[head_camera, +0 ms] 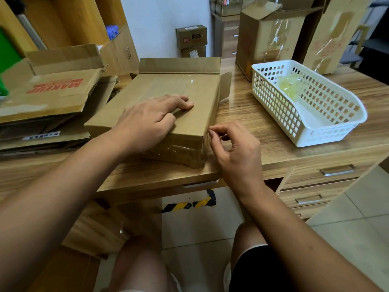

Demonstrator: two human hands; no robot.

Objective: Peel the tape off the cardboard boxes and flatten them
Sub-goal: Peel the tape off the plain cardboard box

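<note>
Pinching clear shiny tape (179, 152) at the near right corner, the right hand (235, 148) picks at a flat brown cardboard box (168, 89) at the wooden desk's (263, 131) front edge; the left hand (151, 121) presses flat on top. A stack of flattened cardboard (52, 91) crowds its left; a white perforated plastic basket (305, 119) sits apart on the right.

A single wide-angle camera sits on the person's head and looks forward and down, close over the desk (284, 148). The box (168, 87) fills the centre, the basket (328, 134) sits at 2 o'clock, the knees (139, 260) at 6 o'clock.
</note>
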